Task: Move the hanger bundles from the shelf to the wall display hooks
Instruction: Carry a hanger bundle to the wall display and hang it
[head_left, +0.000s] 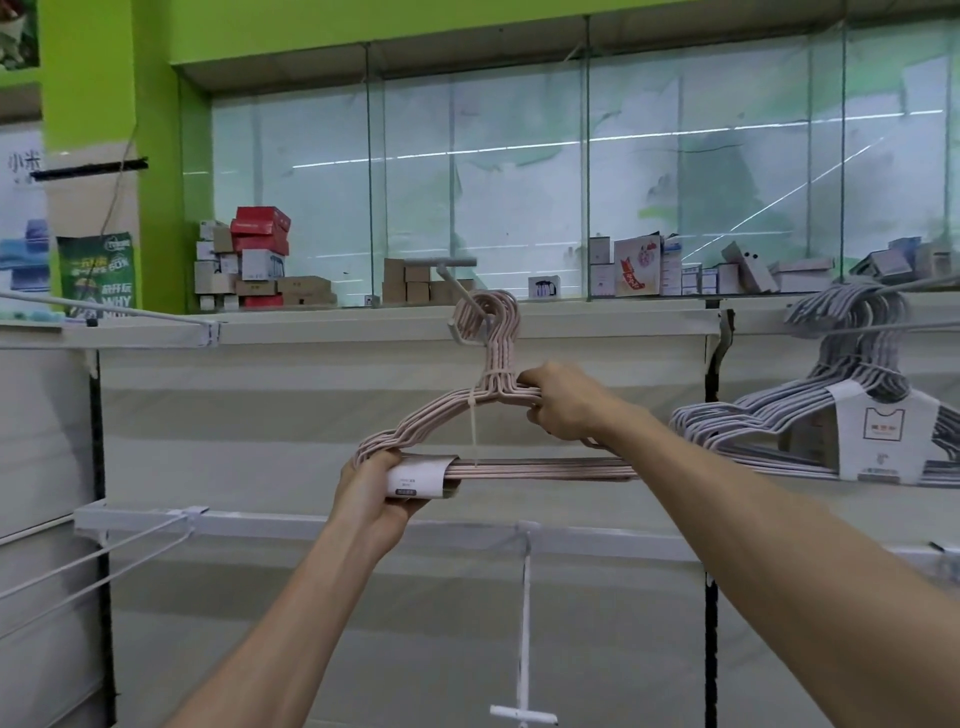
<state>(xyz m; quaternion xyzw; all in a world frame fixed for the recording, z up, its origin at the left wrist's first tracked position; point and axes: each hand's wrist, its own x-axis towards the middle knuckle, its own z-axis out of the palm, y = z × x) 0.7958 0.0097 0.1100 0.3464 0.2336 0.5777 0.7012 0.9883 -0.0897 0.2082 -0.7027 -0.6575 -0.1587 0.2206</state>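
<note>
The pink hanger bundle (447, 415) hangs with its hook ends looped over the white display hook (457, 283), which projects from the wall panel (291, 415) at centre. The left hand (371, 491) grips the lower left corner of the bundle, fingers curled around the white paper label sleeve (421, 478) that wraps the bottom bars. The right hand (563, 402) grips the right shoulder of the bundle just below the neck, fingers curled around the wires. The bundle thus lies between the two hands, left hand low and right hand higher. A white cable tie (474, 431) binds the neck and trails downward. To the right, a grey hanger bundle (810, 410) with a white label hangs on a separate hook. Below centre, a second white hook (523, 623) projects from a lower rail. Stacked boxes (249, 265) sit behind the panel top, against glass panes.
</note>
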